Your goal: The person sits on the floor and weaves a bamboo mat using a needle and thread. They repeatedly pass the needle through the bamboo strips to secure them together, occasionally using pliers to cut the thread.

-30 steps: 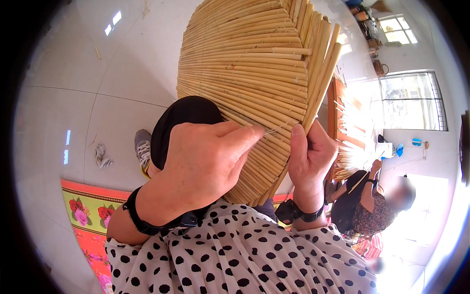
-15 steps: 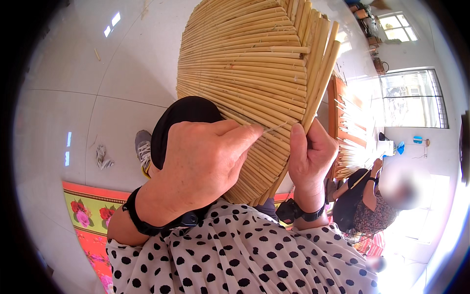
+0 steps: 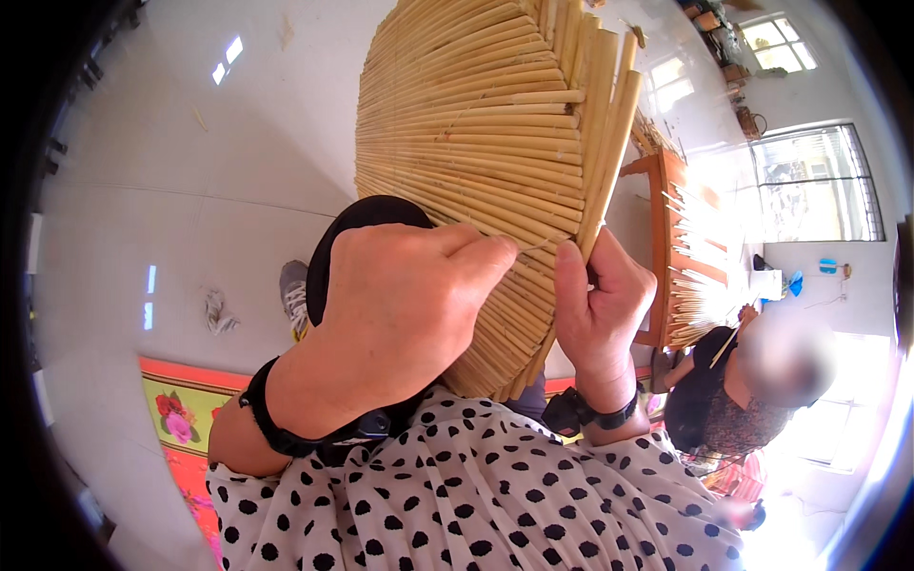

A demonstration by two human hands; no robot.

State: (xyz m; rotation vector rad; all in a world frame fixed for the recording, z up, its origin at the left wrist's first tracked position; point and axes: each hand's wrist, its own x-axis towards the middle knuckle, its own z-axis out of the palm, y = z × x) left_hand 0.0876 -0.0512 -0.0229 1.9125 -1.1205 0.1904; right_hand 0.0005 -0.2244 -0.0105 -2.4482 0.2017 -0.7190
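Note:
A fan-shaped mat of straw-coloured stalks [image 3: 466, 143], laid side by side and stitched with thread, rises in front of my lap. Along its right edge run several thicker stalks [image 3: 609, 133] at an angle to the rest. Over the mat's lower middle, my left hand [image 3: 400, 295] is closed in a pinch on a thin pale thread [image 3: 545, 244]. That thread stretches to the right edge, near my right thumb. My right hand [image 3: 605, 309] grips this edge, thumb on the face and fingers curled behind, partly hidden.
To the right stands a reddish-brown wooden table [image 3: 671, 176] with many loose stalks. Below it a person [image 3: 719, 400] in dark clothes holds a stalk. A flowered red-and-green mat [image 3: 186, 409] and a crumpled grey cloth [image 3: 219, 312] lie on the tiled floor at left.
My view has shifted slightly, and the mat's upper right edge has swung a little to the left. Both hands keep their hold; the stretch of thread between them looks slightly shorter.

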